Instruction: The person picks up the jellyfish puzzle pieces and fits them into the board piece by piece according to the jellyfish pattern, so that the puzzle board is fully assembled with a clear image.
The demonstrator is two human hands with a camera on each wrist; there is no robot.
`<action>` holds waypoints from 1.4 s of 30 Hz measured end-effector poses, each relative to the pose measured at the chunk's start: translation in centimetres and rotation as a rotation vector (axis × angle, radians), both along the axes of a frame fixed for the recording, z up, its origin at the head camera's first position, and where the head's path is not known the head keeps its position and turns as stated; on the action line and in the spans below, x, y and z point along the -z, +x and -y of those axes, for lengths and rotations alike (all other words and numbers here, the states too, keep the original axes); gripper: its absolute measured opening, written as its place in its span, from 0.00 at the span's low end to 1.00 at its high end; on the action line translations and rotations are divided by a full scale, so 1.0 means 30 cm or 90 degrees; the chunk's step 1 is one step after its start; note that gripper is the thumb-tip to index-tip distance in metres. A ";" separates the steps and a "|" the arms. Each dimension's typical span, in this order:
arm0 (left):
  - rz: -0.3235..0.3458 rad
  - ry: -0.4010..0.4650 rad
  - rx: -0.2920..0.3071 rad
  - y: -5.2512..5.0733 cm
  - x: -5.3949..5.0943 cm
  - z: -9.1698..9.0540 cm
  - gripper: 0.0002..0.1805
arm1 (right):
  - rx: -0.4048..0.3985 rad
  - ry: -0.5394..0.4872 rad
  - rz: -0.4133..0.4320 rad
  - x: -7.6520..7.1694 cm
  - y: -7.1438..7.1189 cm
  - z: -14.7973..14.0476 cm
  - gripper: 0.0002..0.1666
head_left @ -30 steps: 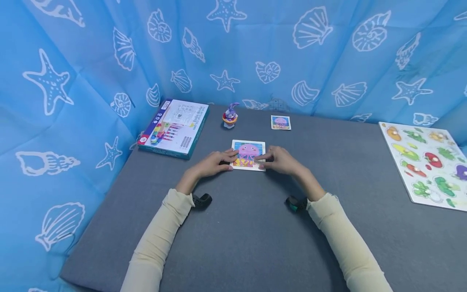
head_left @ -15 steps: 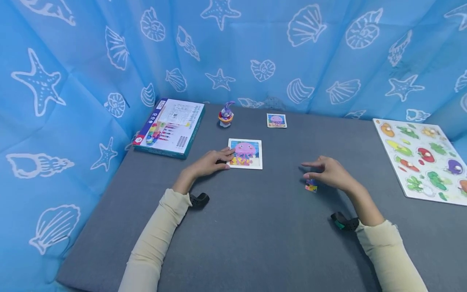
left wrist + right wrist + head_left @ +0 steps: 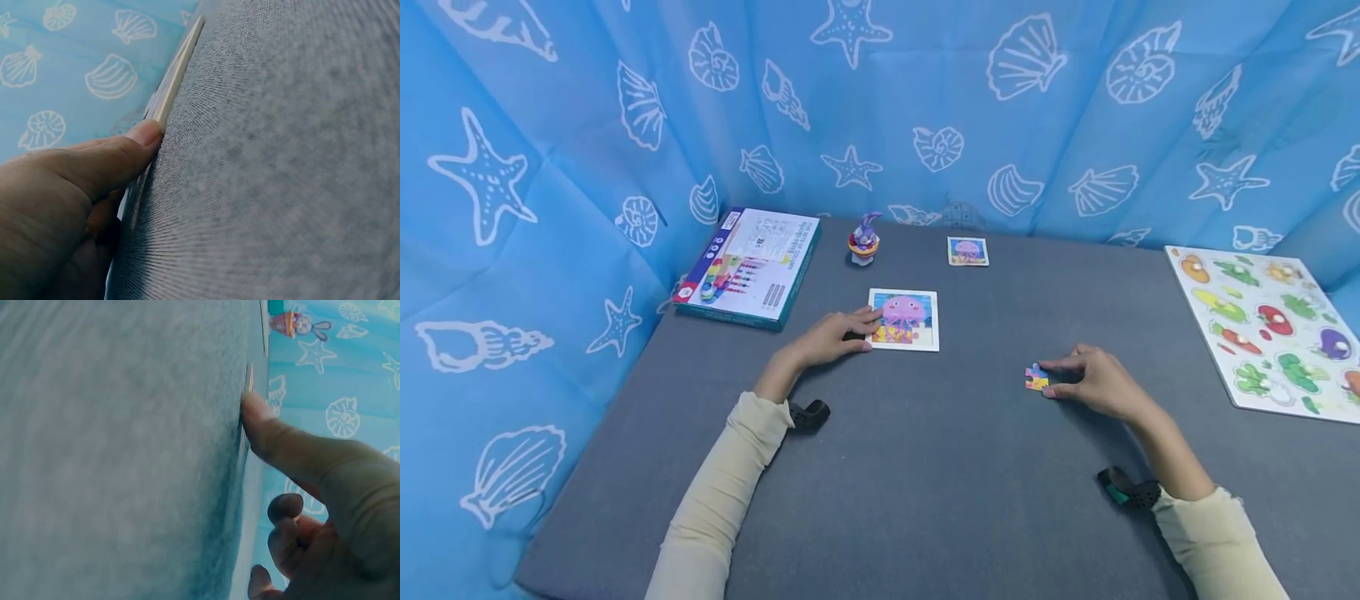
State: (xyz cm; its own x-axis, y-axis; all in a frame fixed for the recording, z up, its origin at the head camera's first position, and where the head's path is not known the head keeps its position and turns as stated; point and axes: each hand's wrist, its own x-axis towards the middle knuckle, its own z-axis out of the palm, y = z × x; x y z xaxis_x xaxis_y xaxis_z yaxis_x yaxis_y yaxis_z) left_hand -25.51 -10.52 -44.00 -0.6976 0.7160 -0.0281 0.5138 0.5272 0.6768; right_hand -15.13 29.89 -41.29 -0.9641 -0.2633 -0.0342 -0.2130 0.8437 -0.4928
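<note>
A white-framed jigsaw puzzle (image 3: 904, 310) with a pink jellyfish picture lies on the grey table; its lower right corner shows a bare gap. My left hand (image 3: 826, 338) rests at its left border, fingers fairly straight on the rim and thumb against the lower left edge. In the left wrist view, the thumb (image 3: 145, 134) touches the pale side of the frame. Farther right, my right hand (image 3: 1096, 379) pinches a small colourful puzzle piece (image 3: 1036, 378) by its right side, between thumb and forefinger, low at the tabletop. The right wrist view shows this piece (image 3: 251, 376) edge-on beyond the thumb.
A small jellyfish picture card (image 3: 967, 251) lies at the back. Left of it stand a rabbit figurine (image 3: 864, 240) and a flat art-set box (image 3: 751, 265). A vegetable peg board (image 3: 1273, 329) lies far right. A blue shell-print curtain (image 3: 880, 108) hangs behind the table.
My right hand has left the puzzle frame, moved right and taken hold of the loose puzzle piece by its right side. The left hand has stayed at the frame.
</note>
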 end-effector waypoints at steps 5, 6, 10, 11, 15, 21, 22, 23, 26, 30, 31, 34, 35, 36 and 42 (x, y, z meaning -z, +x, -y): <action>0.010 -0.006 -0.005 0.002 0.005 0.000 0.25 | 0.007 -0.009 -0.010 0.013 -0.013 0.004 0.21; 0.011 -0.006 -0.005 0.002 0.006 0.001 0.25 | 0.006 -0.011 -0.011 0.017 -0.016 0.003 0.21; 0.010 -0.003 -0.001 -0.001 0.005 0.003 0.25 | 0.013 -0.031 -0.011 0.034 -0.032 -0.004 0.20; 0.009 -0.001 0.000 -0.002 0.005 0.004 0.25 | 0.015 -0.041 -0.009 0.039 -0.037 -0.007 0.19; 0.004 -0.002 0.005 -0.004 0.004 0.005 0.26 | 0.007 -0.073 -0.012 0.057 -0.053 -0.018 0.17; 0.009 0.020 0.007 -0.007 0.004 0.011 0.25 | -0.012 -0.069 -0.021 0.059 -0.070 -0.011 0.17; 0.009 0.023 0.007 -0.007 0.004 0.012 0.25 | -0.014 -0.067 -0.023 0.055 -0.074 -0.005 0.17; 0.007 0.024 0.007 -0.007 0.005 0.013 0.25 | -0.015 -0.065 -0.028 0.052 -0.079 0.001 0.16; 0.001 0.021 0.007 -0.008 0.008 0.016 0.25 | -0.026 -0.063 -0.052 0.042 -0.104 0.030 0.15; -0.002 0.017 0.005 -0.007 0.012 0.016 0.25 | -0.053 -0.065 -0.085 0.025 -0.155 0.097 0.14; -0.003 0.017 0.004 -0.007 0.014 0.014 0.25 | -0.061 -0.066 -0.090 0.020 -0.169 0.119 0.14; -0.007 0.015 0.005 -0.006 0.017 0.010 0.25 | -0.085 -0.070 -0.096 0.012 -0.208 0.193 0.15; -0.008 0.014 0.005 -0.006 0.018 0.009 0.25 | -0.094 -0.072 -0.096 0.012 -0.219 0.218 0.15; -0.009 0.013 0.005 -0.006 0.019 0.008 0.25 | -0.104 -0.073 -0.096 0.012 -0.230 0.243 0.15; -0.009 0.014 0.000 -0.008 0.020 0.001 0.25 | -0.155 -0.077 -0.098 0.018 -0.273 0.365 0.16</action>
State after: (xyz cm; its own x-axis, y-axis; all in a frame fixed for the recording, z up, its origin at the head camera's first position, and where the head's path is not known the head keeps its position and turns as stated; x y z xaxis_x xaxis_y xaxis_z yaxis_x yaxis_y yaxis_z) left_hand -25.73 -10.54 -44.59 -0.6979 0.7162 -0.0019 0.5238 0.5123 0.6806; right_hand -23.32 18.95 -41.82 -0.8634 -0.4807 0.1534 -0.4819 0.6955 -0.5330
